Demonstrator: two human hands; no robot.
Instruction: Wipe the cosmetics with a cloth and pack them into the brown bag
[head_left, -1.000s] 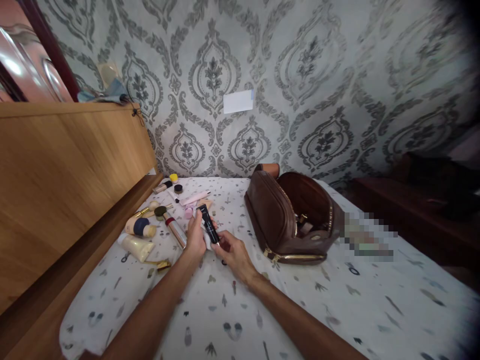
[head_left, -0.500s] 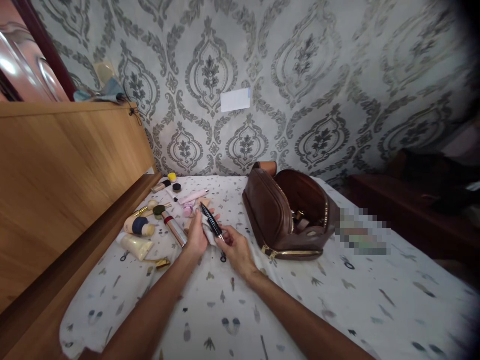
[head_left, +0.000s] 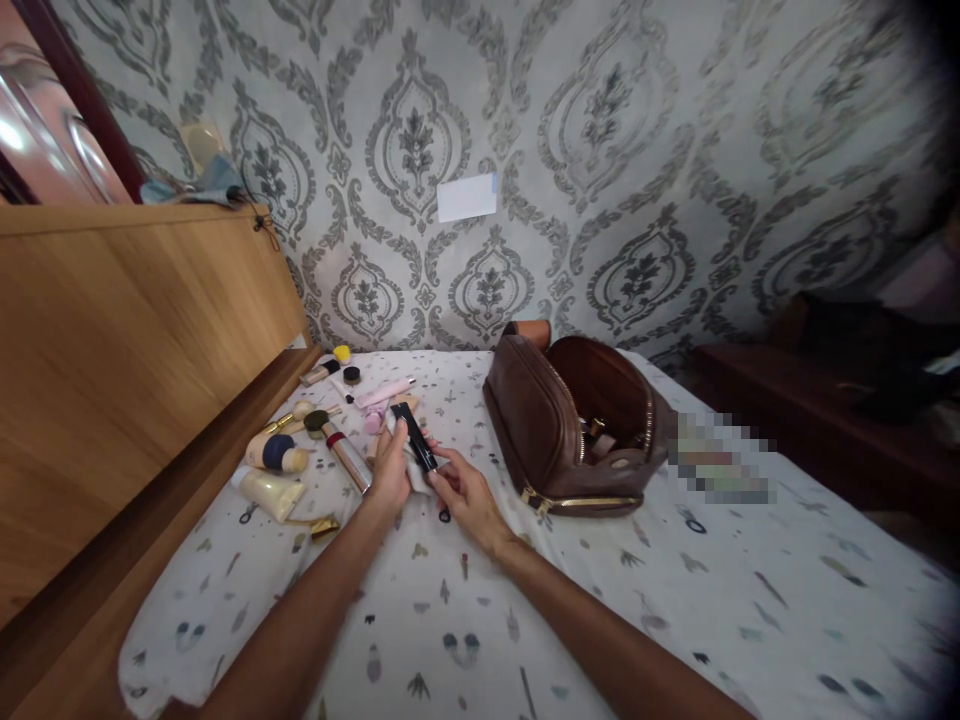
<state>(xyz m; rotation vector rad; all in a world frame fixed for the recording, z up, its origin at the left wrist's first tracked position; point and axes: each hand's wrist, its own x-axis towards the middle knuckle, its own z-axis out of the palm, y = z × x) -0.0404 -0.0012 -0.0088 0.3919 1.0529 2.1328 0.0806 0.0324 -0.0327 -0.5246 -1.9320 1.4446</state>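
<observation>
You're holding a tube (head_left: 415, 440).
Your left grip (head_left: 390, 468) is cradling it, right grip (head_left: 471, 500) pinching its end, likely preventing slips.

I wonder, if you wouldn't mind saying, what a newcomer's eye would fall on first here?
Probably the big brown bag, gaping open on the patterned sheet, right of centre. Next might come the glossy black tube near the middle, held between the left hand and the right hand. Behind them, the grey wallpaper with its dark motifs is hard to miss.
</observation>
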